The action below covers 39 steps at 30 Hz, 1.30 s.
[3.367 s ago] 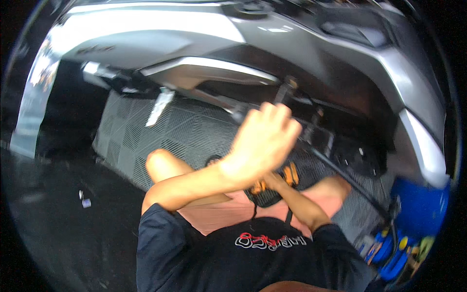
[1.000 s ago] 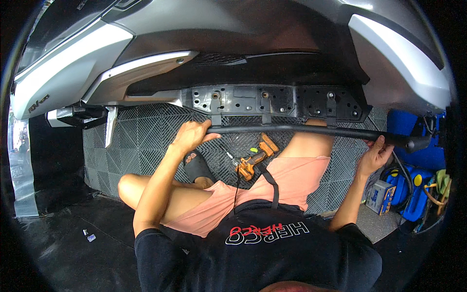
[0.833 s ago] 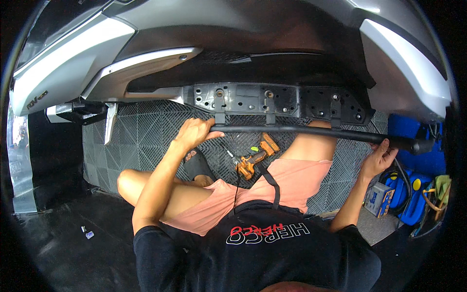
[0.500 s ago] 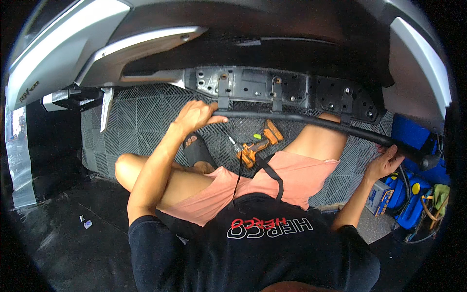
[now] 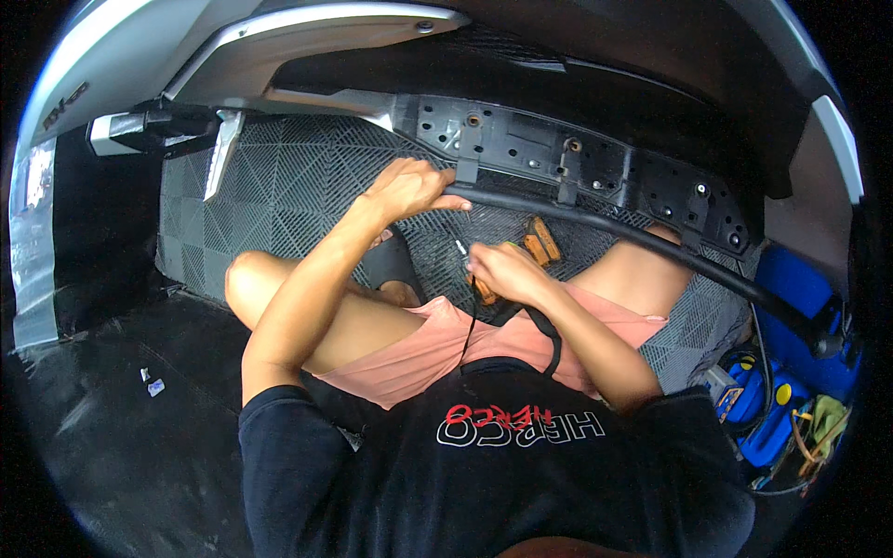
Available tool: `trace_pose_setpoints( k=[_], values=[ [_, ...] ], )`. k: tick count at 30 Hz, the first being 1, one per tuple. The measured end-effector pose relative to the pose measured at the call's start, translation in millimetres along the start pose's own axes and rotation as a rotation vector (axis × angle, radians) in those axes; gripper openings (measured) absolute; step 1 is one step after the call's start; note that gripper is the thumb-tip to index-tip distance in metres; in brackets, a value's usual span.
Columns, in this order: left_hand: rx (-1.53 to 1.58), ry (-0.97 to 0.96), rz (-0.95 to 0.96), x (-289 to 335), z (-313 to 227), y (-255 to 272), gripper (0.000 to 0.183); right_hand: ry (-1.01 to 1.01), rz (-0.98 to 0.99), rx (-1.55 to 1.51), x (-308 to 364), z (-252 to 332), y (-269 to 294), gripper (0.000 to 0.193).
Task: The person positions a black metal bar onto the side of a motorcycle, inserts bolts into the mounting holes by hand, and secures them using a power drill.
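Observation:
A long black tubular bar [image 5: 577, 214] runs beneath a black metal bracket plate [image 5: 530, 149] with several holes, meeting it through hanging tabs. My left hand [image 5: 409, 192] is closed round the bar's left end, thumb stretched along its underside. Between my legs an orange and black cordless drill [image 5: 483, 290] lies on the floor mat, its orange battery [image 5: 542, 242] toward the bar. My right hand [image 5: 510, 276] is over the drill with fingers curled at its front, next to the bit; the hand covers much of the tool's body. The bar's right end [image 5: 825, 345] has no hand on it.
Grey and white car body panels [image 5: 316, 42] arch overhead. Grey patterned mat tiles [image 5: 279, 200] cover the floor. A blue case [image 5: 767, 418] and a green cloth [image 5: 828, 428] are at the right. Small paper scraps [image 5: 155, 386] lie on the black floor at left.
My right hand has let go of the bar's right end and moved left and down to the drill. My left hand stays on the bar. The view has shifted.

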<state>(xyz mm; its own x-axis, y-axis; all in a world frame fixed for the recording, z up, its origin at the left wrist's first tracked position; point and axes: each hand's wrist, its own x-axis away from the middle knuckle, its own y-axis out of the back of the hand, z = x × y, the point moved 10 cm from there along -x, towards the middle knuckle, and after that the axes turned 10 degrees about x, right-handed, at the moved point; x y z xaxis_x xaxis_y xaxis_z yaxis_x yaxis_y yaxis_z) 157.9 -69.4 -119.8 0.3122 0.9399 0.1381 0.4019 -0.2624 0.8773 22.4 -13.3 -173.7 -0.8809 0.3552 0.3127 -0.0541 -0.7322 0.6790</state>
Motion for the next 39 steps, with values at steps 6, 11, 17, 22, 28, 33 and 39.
trace_pose_setpoints(
  k=[6, 11, 17, 22, 28, 33, 39],
  values=[
    [-0.007, 0.023, 0.033, -11.3, 1.7, 1.0, 0.067, -0.392, 0.019, 0.147, -106.3, -121.6, -107.9, 0.030],
    [0.114, 0.120, 0.048, 20.7, 23.9, -20.3, 0.067, -0.291, -0.124, 0.202, -121.3, -142.5, -142.0, 0.045],
    [0.114, 0.021, -0.062, 13.1, 7.1, -9.3, 0.072, -0.288, 0.065, 0.337, -126.6, -149.4, -168.6, 0.044],
    [0.133, 0.033, -0.048, 11.9, 5.7, -6.3, 0.069, -0.182, 0.047, 0.429, -130.5, -154.4, -163.4, 0.043],
    [0.121, 0.026, -0.042, 5.3, 7.3, -8.2, 0.071, 0.043, 0.079, 0.353, -133.5, -92.4, -143.0, 0.021],
    [0.085, 0.084, -0.002, 2.3, 5.3, -3.0, 0.076, 0.334, 0.159, 0.357, -130.3, -42.3, -139.3, 0.016],
    [0.080, 0.072, -0.009, 4.9, 6.5, -10.9, 0.072, 0.413, 0.313, 0.404, -81.0, 25.6, -85.0, 0.013]
  ],
)
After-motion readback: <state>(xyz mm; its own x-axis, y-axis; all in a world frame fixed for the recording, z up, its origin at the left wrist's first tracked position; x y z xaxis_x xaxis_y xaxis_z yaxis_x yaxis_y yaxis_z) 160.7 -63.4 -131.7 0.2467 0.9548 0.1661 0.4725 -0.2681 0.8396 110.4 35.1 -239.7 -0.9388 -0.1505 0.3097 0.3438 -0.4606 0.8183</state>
